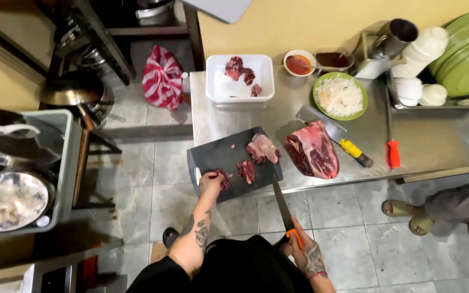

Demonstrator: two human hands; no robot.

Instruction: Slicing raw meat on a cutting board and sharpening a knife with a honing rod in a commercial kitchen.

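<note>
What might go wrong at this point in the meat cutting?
1. The cutting board juts past the steel table edge; pressure might tip it.
2. The left hand grips a meat piece close to the long knife in the right hand; a slip may cut fingers.

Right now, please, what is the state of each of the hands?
Left hand: closed on a small piece of meat on the dark cutting board.
Right hand: closed, holding the orange-handled knife.

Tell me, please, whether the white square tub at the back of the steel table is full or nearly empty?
Nearly empty: the white tub shows mostly bare white bottom, with only a few meat pieces along its far side.
</note>
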